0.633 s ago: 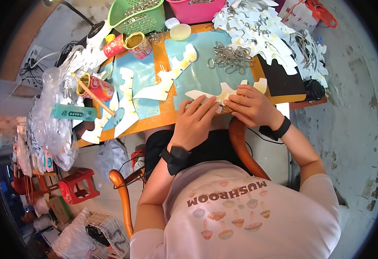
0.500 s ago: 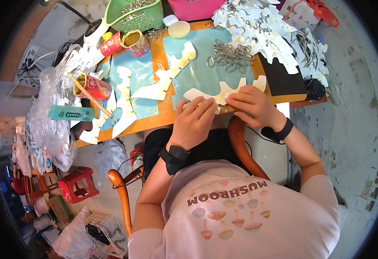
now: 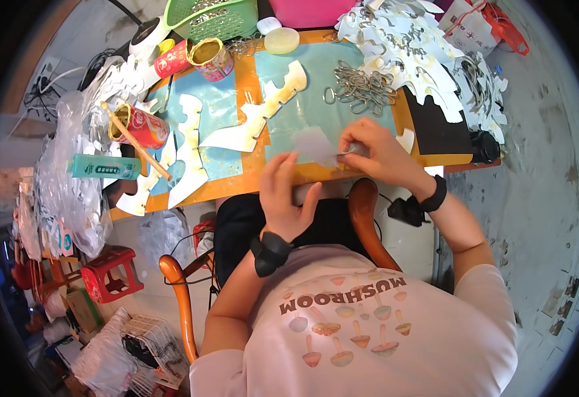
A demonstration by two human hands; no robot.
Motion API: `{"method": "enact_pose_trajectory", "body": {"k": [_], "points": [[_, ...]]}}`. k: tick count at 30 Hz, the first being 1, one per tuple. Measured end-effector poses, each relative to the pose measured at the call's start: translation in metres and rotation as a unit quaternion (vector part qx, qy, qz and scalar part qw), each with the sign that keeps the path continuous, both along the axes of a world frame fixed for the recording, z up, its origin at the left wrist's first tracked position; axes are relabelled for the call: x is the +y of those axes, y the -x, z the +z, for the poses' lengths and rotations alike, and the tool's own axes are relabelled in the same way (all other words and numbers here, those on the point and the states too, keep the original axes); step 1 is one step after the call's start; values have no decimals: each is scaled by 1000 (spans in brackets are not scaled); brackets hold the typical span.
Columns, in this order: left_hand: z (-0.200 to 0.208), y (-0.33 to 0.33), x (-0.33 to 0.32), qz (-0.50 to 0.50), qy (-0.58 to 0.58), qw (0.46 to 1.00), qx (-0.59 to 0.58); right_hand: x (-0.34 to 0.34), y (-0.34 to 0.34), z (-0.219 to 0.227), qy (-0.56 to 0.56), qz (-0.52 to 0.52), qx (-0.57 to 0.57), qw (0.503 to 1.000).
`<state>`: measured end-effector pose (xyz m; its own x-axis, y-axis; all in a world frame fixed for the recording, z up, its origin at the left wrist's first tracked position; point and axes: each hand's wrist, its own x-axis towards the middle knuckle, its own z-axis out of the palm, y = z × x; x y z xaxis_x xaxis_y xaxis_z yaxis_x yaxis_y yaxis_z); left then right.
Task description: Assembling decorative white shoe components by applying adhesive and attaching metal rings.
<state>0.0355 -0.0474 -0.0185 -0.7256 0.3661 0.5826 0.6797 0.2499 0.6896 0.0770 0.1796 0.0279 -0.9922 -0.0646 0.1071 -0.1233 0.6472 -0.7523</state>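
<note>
Wooden bench point(image 3: 236, 184), orange-edged and covered partly with blue sheets, takes up the upper middle. Large overlapping pile of white flat cut-outs with metal rings point(image 3: 395, 49) sits at its far right, green perforated plastic basket point(image 3: 228, 25) full of shiny metal bits at the far side. Wavy-edged white cut-out with yellowish patches point(image 3: 242, 137) lies mid-bench, a slimmer wavy white cut-out point(image 3: 188, 157) to its left. Right hand point(image 3: 378, 156) is pinching the blurred pale flat piece between thumb and fingers, above the near edge of the bench; left hand point(image 3: 284, 198) is released — fingers spread, tips just beside that piece, contact unclear. Heap of silver oval metal rings point(image 3: 362, 89) lies beyond the right hand, red cylindrical tin point(image 3: 148, 127) on the left side, a tan stick leaning across it. Blurred pale flat piece point(image 3: 312, 145) sits between the hands — its outline too smeared to read.
</note>
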Motion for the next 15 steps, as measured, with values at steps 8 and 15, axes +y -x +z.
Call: {"method": "enact_pose_trajectory", "body": {"k": [8,15], "points": [[43,-13,7,-210,-200,863,-414,-46,-15,38,412,-44,-58,908],[81,5,-34,-312,-82,848,-420,-49,-10,97,263,5,-236,935]]}}
